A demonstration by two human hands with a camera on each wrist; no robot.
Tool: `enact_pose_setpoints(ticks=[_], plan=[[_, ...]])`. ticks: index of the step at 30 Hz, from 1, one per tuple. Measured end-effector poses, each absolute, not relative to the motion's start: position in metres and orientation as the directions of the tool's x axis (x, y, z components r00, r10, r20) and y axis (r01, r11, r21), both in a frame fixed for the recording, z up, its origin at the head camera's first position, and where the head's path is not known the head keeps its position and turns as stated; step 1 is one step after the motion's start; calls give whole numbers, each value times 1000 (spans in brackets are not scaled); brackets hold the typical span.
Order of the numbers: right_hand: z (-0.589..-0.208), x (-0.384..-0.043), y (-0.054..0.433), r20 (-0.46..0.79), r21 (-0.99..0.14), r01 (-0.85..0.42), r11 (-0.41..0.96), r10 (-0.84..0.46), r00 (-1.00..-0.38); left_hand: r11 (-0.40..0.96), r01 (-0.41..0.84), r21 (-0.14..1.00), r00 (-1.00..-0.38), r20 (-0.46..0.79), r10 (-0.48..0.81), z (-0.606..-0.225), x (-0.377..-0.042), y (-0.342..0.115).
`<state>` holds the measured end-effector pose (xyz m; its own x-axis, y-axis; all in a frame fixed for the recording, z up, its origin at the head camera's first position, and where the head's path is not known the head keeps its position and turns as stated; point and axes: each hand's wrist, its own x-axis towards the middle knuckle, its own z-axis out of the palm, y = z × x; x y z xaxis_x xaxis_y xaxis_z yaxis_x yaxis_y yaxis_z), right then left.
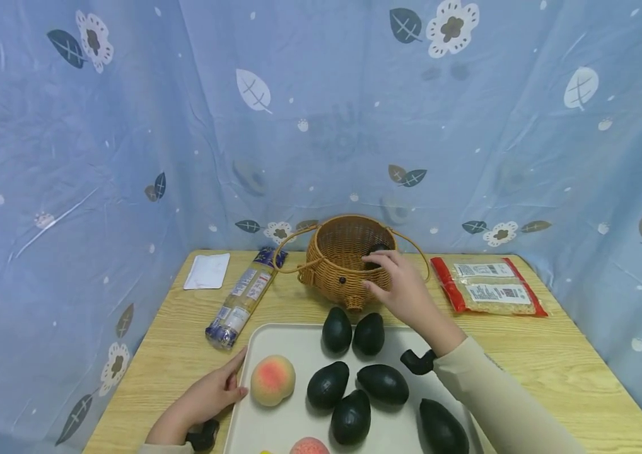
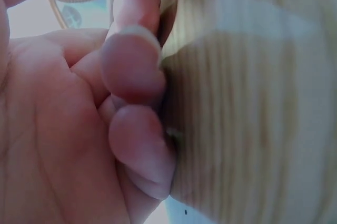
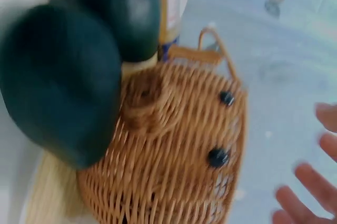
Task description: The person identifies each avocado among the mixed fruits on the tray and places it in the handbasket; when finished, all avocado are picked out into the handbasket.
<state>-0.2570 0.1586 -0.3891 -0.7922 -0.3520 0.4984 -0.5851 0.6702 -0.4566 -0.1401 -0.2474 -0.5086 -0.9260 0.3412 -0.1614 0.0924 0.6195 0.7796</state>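
In the head view, my right hand hovers at the front right rim of a wicker basket, fingers spread with nothing between them. A dark avocado lies inside the basket, partly hidden by that hand. The right wrist view shows fingertips apart from the basket's woven side, which has black bead eyes and a snout. My left hand rests at the left edge of a cream tray, thumb touching its rim. Its loosely bent fingers meet the wooden tabletop in the left wrist view.
Several avocados lie on the tray with a peach and a pink fruit, cut off below. A long blue-and-clear packet and a white card lie left; a red-edged bag lies right. A patterned curtain encloses the table.
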Motion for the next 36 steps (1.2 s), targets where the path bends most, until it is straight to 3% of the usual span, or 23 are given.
enact_pose_setpoints(ticks=[4, 12, 20, 29, 36], plan=[[-391, -235, 162, 421, -392, -653, 649, -504, -754, 616, 75, 784, -927, -173, 332, -511, -142, -247], [-409, -204, 183, 134, -396, -737, 547, -760, -636, 599, 47, 799, -929, -186, 321, -510, -143, -246], [-432, -190, 195, 87, -475, -729, 493, -798, -597, 593, 31, 804, -929, -196, 314, -509, -142, -246], [-441, -182, 198, -68, -612, -609, 504, -801, -595, 593, 9, 805, -936, -202, 288, -509, -140, -245], [-449, -179, 197, -126, -615, -585, 529, -798, -589, 603, 22, 798, -937, -194, 291, -508, -140, -245]])
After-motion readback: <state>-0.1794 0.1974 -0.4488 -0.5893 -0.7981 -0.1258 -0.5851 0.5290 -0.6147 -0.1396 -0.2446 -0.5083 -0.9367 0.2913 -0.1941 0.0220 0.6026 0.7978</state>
